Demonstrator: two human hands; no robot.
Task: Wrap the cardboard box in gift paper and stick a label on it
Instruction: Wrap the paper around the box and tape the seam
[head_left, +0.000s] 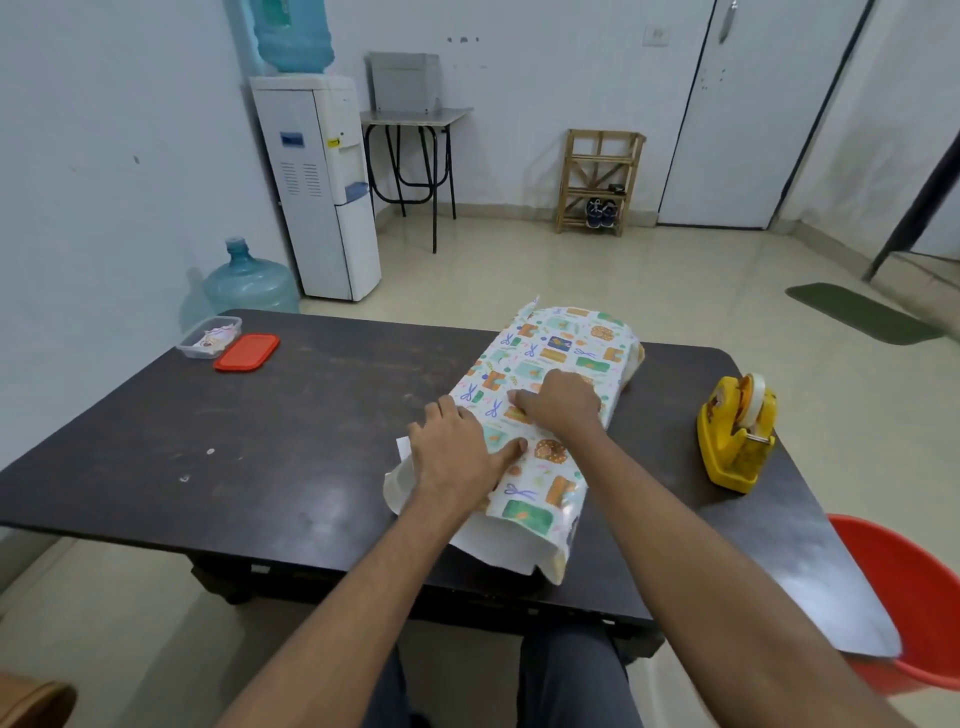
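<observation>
Head view: A person's two hands work at a dark table (260, 441), where the cardboard box (637, 364) lies near the middle, wrapped in gift paper (561, 338) printed with scissors, bows and parcels. Only a tan edge of the box shows at the far end. The left hand (457, 457) lies flat on the paper, fingers straight. The right hand (563, 402) bends its fingers down onto the overlap; whether it pinches or presses cannot be told. One yellow tape dispenser (737, 436) stands to the right; far left sit one clear plastic container (210, 338) and one red lid (247, 352).
</observation>
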